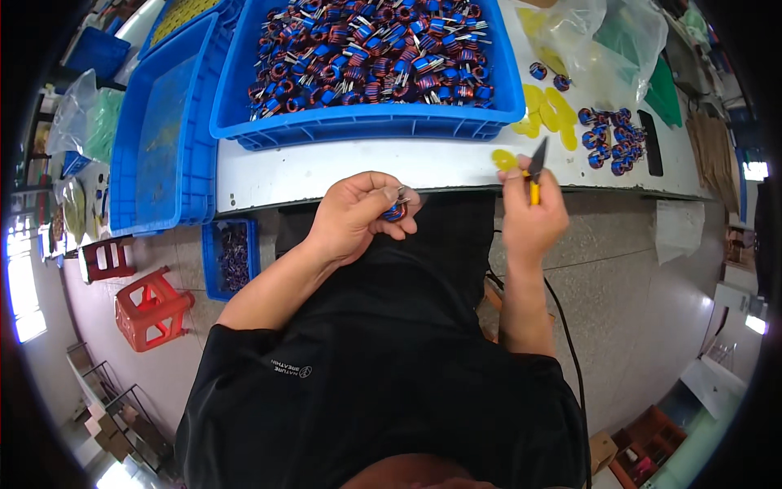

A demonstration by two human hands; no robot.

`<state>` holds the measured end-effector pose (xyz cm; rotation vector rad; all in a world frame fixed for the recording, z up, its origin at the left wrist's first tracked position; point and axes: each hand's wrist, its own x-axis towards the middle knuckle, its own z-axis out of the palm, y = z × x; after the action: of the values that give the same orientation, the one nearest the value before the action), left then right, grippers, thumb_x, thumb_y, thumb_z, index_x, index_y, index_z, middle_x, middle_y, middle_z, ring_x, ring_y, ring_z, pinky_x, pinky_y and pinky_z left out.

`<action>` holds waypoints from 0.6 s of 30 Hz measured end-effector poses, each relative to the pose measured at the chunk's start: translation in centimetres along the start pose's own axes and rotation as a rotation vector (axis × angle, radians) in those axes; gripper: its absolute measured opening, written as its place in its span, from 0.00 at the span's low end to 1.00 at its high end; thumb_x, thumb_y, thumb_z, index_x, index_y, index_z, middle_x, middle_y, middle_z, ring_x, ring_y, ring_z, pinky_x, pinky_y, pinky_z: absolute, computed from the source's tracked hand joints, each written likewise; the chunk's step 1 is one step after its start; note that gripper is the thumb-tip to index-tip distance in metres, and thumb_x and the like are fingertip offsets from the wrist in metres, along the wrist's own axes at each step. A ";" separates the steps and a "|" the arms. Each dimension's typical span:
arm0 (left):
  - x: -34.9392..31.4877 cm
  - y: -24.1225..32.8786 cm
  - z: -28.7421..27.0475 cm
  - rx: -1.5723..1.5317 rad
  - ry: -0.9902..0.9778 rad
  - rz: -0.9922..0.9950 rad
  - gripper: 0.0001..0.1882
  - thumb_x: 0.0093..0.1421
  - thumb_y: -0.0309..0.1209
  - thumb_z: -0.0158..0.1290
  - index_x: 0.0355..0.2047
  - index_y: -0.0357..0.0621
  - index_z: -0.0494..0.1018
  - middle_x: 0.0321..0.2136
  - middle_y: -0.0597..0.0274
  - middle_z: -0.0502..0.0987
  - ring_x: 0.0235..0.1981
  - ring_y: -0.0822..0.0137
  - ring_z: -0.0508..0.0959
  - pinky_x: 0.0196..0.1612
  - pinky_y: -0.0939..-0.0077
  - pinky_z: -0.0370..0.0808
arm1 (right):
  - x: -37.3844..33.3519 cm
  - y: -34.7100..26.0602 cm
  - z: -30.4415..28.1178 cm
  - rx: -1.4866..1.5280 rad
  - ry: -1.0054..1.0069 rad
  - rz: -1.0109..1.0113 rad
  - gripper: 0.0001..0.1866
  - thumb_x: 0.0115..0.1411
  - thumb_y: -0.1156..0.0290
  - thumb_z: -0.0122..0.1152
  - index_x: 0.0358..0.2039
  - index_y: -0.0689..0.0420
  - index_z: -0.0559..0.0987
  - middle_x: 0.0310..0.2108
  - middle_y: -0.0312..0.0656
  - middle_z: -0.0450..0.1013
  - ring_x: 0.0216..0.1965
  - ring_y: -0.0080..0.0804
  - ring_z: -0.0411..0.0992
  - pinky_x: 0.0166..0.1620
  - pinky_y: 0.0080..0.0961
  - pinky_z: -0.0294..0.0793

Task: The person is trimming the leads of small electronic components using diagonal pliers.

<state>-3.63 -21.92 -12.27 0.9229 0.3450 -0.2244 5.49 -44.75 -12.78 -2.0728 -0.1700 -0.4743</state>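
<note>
My left hand is closed around a small wound toroid coil in blue and copper, its wire leads sticking up by the thumb. This hand is just in front of the table's near edge. To the right, my right hand pinches a thin yellow disc between the fingertips. In the same hand is a yellow-handled tool with a dark, pointed blade tilted up and away; whether it is a knife or something else I cannot tell. The fingers hide part of its handle.
A blue crate heaped with toroid coils stands ahead on the white table. An empty-looking blue tray is at its left. Yellow discs, grouped coils and a black phone-like slab lie right. A red stool stands on the floor.
</note>
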 end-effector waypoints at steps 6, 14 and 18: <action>-0.5 -0.1 0.0 -0.029 -0.019 0.031 0.10 0.69 0.25 0.54 0.46 0.31 0.74 0.38 0.46 0.82 0.31 0.61 0.84 0.33 0.77 0.83 | -3.3 -3.3 1.8 0.189 -0.220 -0.026 0.09 0.60 0.82 0.64 0.42 0.63 0.82 0.31 0.38 0.82 0.27 0.23 0.75 0.35 0.17 0.74; -1.1 -0.3 -0.2 -0.021 0.032 0.104 0.10 0.70 0.26 0.54 0.46 0.31 0.74 0.35 0.50 0.80 0.30 0.63 0.84 0.33 0.78 0.83 | -4.9 -5.1 3.8 0.330 -0.238 -0.179 0.12 0.53 0.86 0.66 0.39 0.65 0.83 0.37 0.44 0.80 0.31 0.32 0.76 0.36 0.22 0.76; -1.3 -0.1 -0.6 -0.055 0.022 0.075 0.10 0.70 0.26 0.54 0.46 0.32 0.74 0.34 0.51 0.80 0.30 0.63 0.83 0.33 0.79 0.83 | -5.2 -5.2 4.2 0.355 -0.250 -0.210 0.12 0.52 0.86 0.66 0.39 0.65 0.82 0.37 0.44 0.80 0.32 0.32 0.76 0.37 0.23 0.77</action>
<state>-4.96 -21.45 -12.12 0.8824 0.3350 -0.1356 0.30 -38.09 -12.65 -1.7650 -0.5827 -0.2832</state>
